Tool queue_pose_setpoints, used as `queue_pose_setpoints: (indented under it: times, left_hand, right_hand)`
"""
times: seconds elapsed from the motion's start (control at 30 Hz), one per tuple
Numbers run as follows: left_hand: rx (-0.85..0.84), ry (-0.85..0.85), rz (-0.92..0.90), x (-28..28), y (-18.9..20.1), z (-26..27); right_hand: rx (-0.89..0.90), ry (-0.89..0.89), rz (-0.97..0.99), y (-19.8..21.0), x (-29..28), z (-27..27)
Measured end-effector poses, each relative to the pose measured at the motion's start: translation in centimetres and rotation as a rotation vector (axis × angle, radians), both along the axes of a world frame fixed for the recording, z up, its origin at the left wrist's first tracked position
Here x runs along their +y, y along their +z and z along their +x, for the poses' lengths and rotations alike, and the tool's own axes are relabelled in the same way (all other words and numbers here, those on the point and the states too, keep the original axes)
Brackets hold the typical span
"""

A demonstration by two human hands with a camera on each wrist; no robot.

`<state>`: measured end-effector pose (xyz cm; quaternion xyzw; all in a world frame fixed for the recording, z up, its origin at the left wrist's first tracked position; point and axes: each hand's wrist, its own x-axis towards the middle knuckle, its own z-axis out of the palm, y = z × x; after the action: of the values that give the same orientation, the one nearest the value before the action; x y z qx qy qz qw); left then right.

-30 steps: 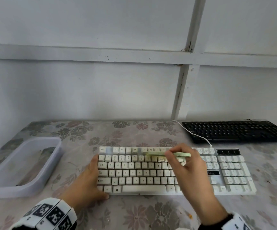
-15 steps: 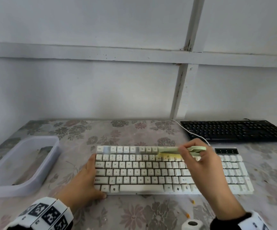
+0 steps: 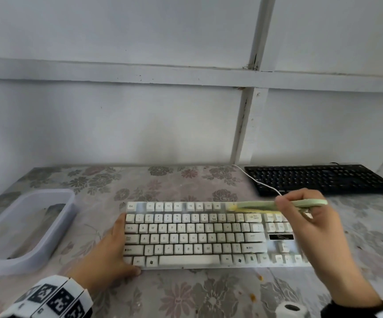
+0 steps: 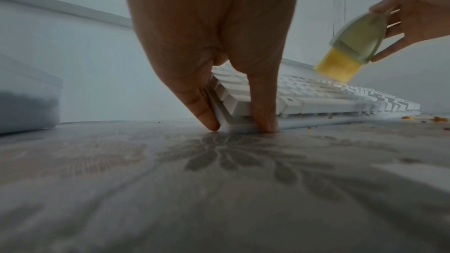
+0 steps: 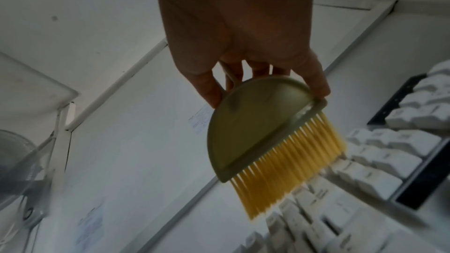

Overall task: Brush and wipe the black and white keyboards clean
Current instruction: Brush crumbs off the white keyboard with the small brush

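1. The room: a pale painted wall (image 3: 140, 122) with a horizontal batten and an upright strip runs along the far edge, from 10 to 2 o'clock in the head view.
2. The surface (image 3: 185, 294) wears a faded flower-print cover and fills the lower half of that view.
3. The white keyboard (image 3: 197, 235) lies flat at the centre, long side facing the person; its white cable (image 3: 254, 180) trails off toward 1 o'clock.
4. The black keyboard (image 3: 319, 179) lies at 2 o'clock, near the wall and apart from the white one.
5. A translucent plastic tub (image 3: 22, 228) sits at 9 o'clock, well apart from the white keyboard.
6. The left hand (image 3: 104, 258) rests at 7 o'clock on the white keyboard's near-left corner; its fingers (image 4: 207, 114) lie straight against the left end while the thumb presses the front edge.
7. The right hand (image 3: 312, 228) hovers at 3 o'clock above the keypad end, wrist raised, its fingers (image 5: 316, 84) pinching the brush's head.
8. The brush (image 5: 258, 128), pale green with yellow bristles, is tilted bristles-down; the tips meet the keys along the top row, right of centre.
9. A small white roll (image 3: 291, 309) shows at 5 o'clock.
10. Orange crumbs (image 3: 252, 296) dot the surface near the front edge.
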<state>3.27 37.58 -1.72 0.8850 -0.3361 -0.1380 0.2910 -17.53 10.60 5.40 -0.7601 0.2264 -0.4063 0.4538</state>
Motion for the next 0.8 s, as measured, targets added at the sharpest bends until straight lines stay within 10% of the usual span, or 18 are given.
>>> queue_pose_setpoints:
  times: [0.8]
  left_hand:
    - [-0.008, -0.009, -0.035, -0.1, -0.1, -0.1]
  right_hand:
    - [0.232, -0.293, -0.205, 0.4, -4.4, -3.0]
